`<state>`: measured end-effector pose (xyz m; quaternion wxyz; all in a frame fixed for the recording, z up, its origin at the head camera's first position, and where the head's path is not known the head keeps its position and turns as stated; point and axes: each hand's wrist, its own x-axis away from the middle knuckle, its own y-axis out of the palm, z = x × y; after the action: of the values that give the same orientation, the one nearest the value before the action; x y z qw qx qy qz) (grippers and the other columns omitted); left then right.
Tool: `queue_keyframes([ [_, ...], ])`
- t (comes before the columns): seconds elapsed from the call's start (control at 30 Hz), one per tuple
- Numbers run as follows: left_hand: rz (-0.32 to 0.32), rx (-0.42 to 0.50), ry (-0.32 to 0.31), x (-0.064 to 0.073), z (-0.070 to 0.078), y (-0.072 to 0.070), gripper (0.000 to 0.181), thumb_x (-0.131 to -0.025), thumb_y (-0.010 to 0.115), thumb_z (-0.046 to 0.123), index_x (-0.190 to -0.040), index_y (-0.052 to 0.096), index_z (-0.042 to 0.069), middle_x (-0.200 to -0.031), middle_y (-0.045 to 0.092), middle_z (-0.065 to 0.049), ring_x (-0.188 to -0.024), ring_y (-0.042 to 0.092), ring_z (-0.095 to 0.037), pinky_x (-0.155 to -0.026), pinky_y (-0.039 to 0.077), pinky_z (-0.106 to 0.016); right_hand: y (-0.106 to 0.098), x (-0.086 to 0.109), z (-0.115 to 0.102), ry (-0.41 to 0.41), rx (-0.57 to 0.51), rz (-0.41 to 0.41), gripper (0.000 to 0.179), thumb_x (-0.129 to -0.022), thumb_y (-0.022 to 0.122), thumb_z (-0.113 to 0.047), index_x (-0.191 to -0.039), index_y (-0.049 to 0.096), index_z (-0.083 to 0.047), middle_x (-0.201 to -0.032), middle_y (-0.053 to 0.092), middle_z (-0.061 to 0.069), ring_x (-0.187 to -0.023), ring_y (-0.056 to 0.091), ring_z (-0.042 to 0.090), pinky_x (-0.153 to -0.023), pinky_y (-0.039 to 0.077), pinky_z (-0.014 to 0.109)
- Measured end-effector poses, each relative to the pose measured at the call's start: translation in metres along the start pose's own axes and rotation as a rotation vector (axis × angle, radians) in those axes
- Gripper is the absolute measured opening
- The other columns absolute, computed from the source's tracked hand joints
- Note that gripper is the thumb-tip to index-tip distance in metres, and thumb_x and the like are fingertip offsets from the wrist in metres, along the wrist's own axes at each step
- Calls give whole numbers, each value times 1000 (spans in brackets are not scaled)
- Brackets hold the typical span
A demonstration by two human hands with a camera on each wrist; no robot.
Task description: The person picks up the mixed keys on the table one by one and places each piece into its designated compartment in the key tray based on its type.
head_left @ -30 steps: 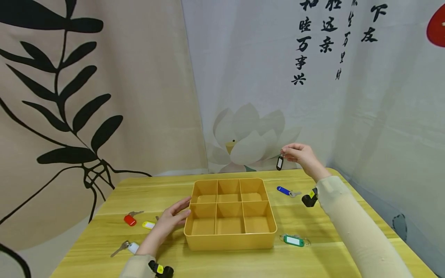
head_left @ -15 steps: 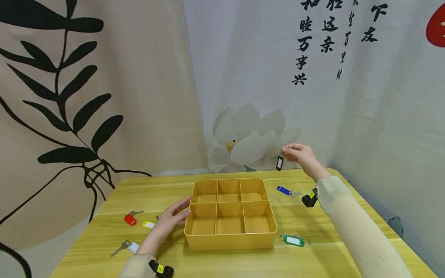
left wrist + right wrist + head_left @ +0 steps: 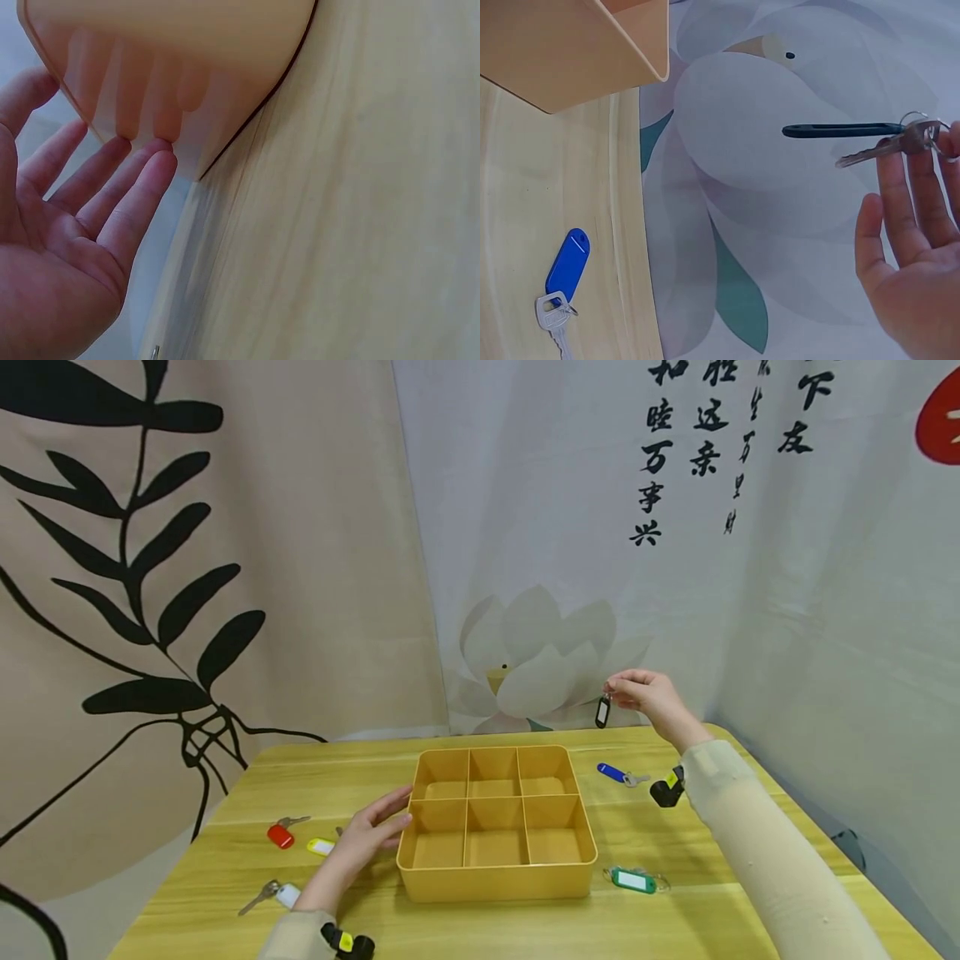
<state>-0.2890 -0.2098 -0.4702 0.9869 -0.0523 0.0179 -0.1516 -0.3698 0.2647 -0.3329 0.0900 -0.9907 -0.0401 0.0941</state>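
Above the table's far right part, my right hand pinches a ring from which a key and a black key tag hang. Its other fingers are spread loosely in the right wrist view. My left hand touches the left side of a yellow box with extended fingers; the left wrist view shows fingertips against the box wall. Six-part dividing walls split the box, and its compartments hold nothing. Nearest to the right wrist lies a blue-tagged key, flat on the wood.
A green key tag lies right of the box. Left of it lie a red key tag, a yellow key tag and a white-tagged key, partly behind the left arm. A printed curtain hangs beyond the wooden table.
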Motion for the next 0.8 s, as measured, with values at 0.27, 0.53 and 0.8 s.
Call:
queue_keyframes([
  [0.27, -6, 3, 6, 2, 1, 0, 62, -97, 62, 20, -151, 34, 7, -151, 32, -25, -121, 52, -39, -88, 53, -43, 3, 2, 2, -2, -4, 3, 38, -96, 64, -26, -116, 61, 7, -100, 70, 1, -89, 64, 16, -83, 53, 25],
  [0.53, -5, -46, 35, 2, 1, 0, 59, -97, 62, 19, -149, 38, 7, -150, 34, -25, -124, 49, -40, -86, 54, -42, 4, 2, 5, 6, 19, 3, 44, -95, 64, -29, -118, 60, 8, -103, 70, 5, -91, 64, 17, -85, 52, 28],
  [0.8, -9, -50, 24, 2, -2, 0, 59, -96, 62, 21, -149, 39, 9, -149, 37, -24, -123, 50, -38, -85, 54, -42, 6, 1, 6, 6, 27, -1, 48, -95, 64, -30, -121, 57, 10, -103, 69, 4, -92, 64, 18, -85, 52, 27],
])
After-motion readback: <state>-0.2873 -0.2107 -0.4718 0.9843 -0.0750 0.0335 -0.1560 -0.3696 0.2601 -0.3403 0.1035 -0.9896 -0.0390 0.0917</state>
